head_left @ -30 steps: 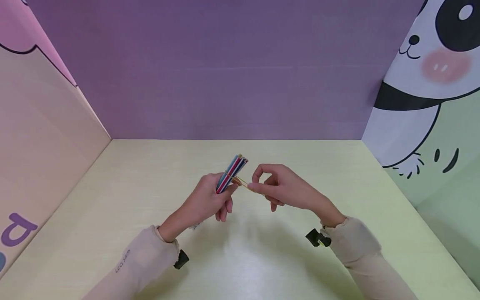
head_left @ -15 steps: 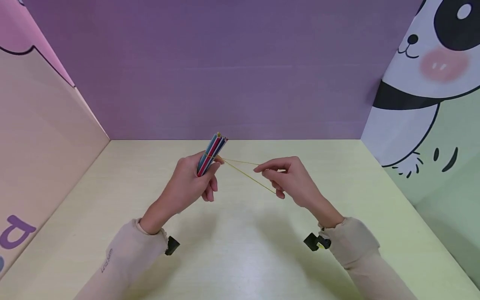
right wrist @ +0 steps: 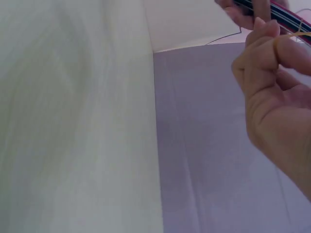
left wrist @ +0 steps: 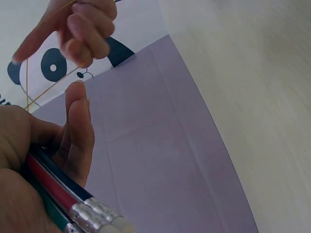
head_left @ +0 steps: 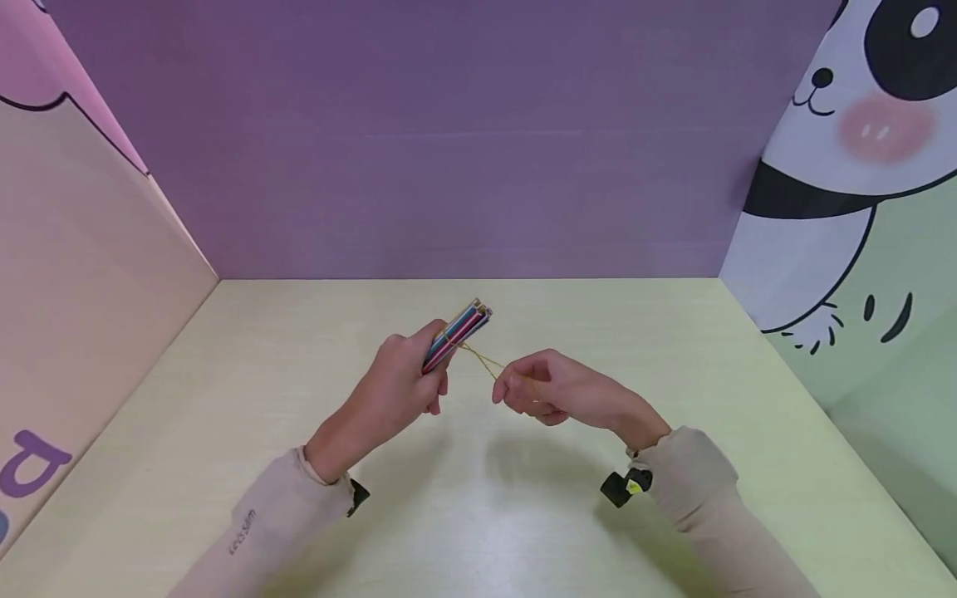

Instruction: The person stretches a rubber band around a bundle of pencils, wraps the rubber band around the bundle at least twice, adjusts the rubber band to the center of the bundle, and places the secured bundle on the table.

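My left hand (head_left: 392, 386) grips a bundle of striped pencils (head_left: 456, 336), tilted up to the right above the table. In the left wrist view the pencils (left wrist: 53, 182) show metal ferrules and an eraser end. A thin yellow rubber band (head_left: 481, 357) runs round the bundle and stretches, crossed, to my right hand (head_left: 564, 390). The fingers of my right hand are curled round the band's far end. In the right wrist view the band (right wrist: 294, 35) loops over a finger of my right hand (right wrist: 277, 97).
A pale wooden table (head_left: 299, 515) lies below both hands. Behind it stands a purple panel (head_left: 463, 141), with a beige and pink panel (head_left: 90, 241) at the left and a panda-printed panel (head_left: 882, 249) at the right.
Since half a second ago, my left hand and the pencils have moved right and down, closer to my right hand. The band's stretched part is shorter and crossed; my right fingers are more curled.
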Demonstrator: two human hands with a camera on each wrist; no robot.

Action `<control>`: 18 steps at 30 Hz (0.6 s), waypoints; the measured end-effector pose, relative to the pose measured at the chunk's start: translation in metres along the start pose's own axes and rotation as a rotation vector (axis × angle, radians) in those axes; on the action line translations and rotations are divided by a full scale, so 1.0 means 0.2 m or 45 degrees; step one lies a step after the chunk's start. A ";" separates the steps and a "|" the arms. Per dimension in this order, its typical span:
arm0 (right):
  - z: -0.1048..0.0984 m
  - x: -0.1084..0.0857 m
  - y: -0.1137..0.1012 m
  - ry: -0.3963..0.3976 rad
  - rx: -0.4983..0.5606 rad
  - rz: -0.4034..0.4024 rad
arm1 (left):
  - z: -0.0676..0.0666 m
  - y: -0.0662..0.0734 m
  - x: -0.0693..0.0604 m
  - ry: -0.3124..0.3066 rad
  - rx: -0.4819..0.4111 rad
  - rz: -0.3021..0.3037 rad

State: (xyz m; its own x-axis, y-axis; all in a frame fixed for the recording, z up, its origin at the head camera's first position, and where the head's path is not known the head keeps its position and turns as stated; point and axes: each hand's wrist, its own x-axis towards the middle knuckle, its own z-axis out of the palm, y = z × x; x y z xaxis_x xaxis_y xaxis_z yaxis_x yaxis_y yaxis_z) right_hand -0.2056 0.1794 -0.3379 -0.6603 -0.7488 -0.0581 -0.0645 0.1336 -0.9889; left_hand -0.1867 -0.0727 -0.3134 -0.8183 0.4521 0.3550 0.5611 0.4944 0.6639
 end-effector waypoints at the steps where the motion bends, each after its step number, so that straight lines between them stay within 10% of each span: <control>1: 0.00 0.00 0.00 -0.025 0.042 -0.031 | 0.01 0.00 0.00 0.000 0.022 0.009; 10: 0.00 0.03 0.03 0.123 0.381 -0.110 | 0.09 -0.02 -0.02 0.132 0.619 0.299; 18: -0.01 0.01 -0.02 0.136 0.308 -0.097 | 0.14 -0.02 -0.04 0.114 0.972 0.426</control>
State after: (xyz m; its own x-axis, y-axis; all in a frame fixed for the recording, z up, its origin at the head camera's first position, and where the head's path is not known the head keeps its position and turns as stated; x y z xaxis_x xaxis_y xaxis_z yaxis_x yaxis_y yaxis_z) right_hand -0.2075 0.1792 -0.3339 -0.7362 -0.6764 0.0194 0.0553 -0.0888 -0.9945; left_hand -0.1790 -0.0584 -0.3372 -0.5825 0.6196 0.5262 0.6800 0.7260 -0.1022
